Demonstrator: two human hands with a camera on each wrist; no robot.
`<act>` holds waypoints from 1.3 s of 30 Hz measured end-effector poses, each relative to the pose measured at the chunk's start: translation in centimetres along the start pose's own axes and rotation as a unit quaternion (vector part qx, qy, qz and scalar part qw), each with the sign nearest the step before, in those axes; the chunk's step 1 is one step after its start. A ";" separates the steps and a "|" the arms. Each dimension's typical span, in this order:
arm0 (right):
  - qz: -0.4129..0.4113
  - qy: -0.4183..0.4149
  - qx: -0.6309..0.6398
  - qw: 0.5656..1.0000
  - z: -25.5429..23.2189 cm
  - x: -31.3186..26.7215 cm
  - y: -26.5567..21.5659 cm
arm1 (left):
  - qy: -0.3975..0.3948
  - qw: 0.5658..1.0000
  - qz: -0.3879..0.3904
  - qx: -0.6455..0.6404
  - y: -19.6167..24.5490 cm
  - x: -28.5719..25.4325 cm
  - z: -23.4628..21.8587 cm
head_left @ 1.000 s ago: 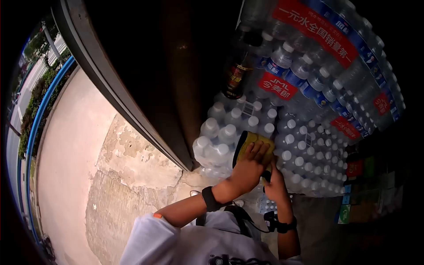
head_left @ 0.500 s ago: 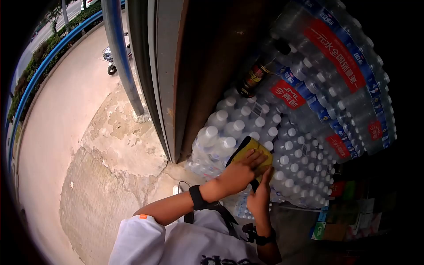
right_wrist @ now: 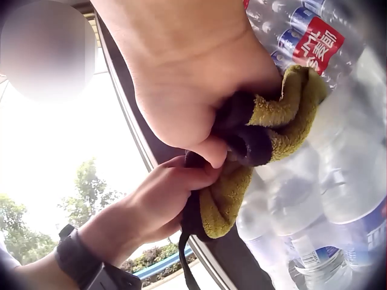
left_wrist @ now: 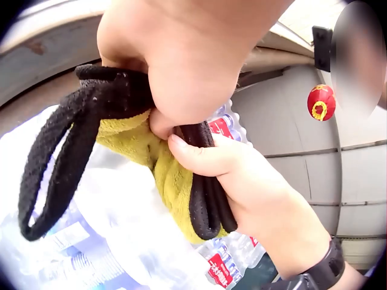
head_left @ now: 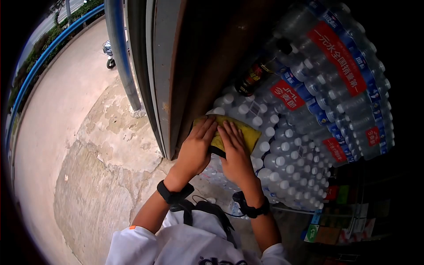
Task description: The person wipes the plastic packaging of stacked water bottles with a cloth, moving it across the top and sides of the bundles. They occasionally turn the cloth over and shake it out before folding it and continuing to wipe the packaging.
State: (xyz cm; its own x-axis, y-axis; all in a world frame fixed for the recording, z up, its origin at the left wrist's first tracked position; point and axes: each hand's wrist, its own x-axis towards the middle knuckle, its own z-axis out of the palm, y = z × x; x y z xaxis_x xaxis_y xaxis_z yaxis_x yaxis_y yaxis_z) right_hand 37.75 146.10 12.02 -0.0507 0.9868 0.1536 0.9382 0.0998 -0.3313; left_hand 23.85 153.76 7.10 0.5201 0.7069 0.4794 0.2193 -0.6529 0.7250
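Note:
A folded yellow cloth [head_left: 250, 136] with black edging is held between both hands above packs of bottled water. My left hand [head_left: 195, 151] grips its left part, fingers flat over the top and thumb underneath. Beside it my right hand [head_left: 236, 160] grips the middle in the same way. Seen from the left wrist, the cloth [left_wrist: 172, 188] is doubled over, its fuzzy underside showing and a black loop [left_wrist: 57, 157] hanging from one end. In the right wrist view both thumbs meet at the cloth's black edge, and the folded layers [right_wrist: 224, 208] hang open.
Shrink-wrapped water bottles [head_left: 287, 165] stand in front and to the right, with more packs [head_left: 340, 57] stacked behind. A dark bottle with a black cap [head_left: 254, 77] lies on them. A metal door frame [head_left: 164, 84] rises at left, beside a pole [head_left: 123, 62] and concrete ground [head_left: 101, 176].
The right hand has come up from the cloth's lower side to lie beside the left, fingers on top. The cloth has turned and shifted left, and the head view has swung right.

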 end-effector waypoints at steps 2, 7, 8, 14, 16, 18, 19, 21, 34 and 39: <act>0.030 0.031 0.015 0.999 -0.1 -1.8 -0.2 | 0.017 0.996 0.042 0.080 1.0 -0.3 0.7; 0.121 0.091 -0.009 0.988 -0.2 -3.9 0.6 | -0.060 0.989 0.130 0.045 0.6 2.6 3.5; 0.128 0.095 -0.016 0.987 0.1 -2.9 0.9 | -0.058 0.991 0.114 0.033 0.1 3.1 3.0; -0.008 0.022 0.045 0.999 0.4 2.0 1.1 | 0.053 0.998 -0.035 0.014 -0.4 0.7 1.2; 0.004 0.022 0.063 0.998 -0.4 0.5 1.6 | 0.048 0.996 -0.008 0.068 1.0 0.3 1.8; 0.042 0.036 0.074 0.996 -1.3 -2.1 2.5 | 0.045 0.993 0.029 0.106 2.6 0.8 3.0; 0.062 0.042 0.078 0.994 -1.4 -2.8 2.8 | 0.017 0.994 0.054 0.089 3.0 1.1 3.9; 0.111 0.063 0.067 0.990 -1.3 -2.5 2.9 | 0.013 0.996 0.060 0.069 2.3 2.6 4.7; 0.118 0.072 0.087 0.987 -2.3 -5.7 4.7 | 0.020 0.997 0.075 0.000 4.8 1.5 8.0; 0.055 0.076 0.052 0.994 0.0 2.0 2.2 | 0.058 0.998 -0.022 0.021 1.4 2.5 3.0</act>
State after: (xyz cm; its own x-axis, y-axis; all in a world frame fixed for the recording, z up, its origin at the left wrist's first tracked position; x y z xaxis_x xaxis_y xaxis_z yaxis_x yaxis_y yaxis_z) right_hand 39.74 148.31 11.62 0.1099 0.9627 0.2474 0.8946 0.0127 -0.4467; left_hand 27.88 153.78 7.83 0.4101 0.7600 0.5042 0.2750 -0.6301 0.7262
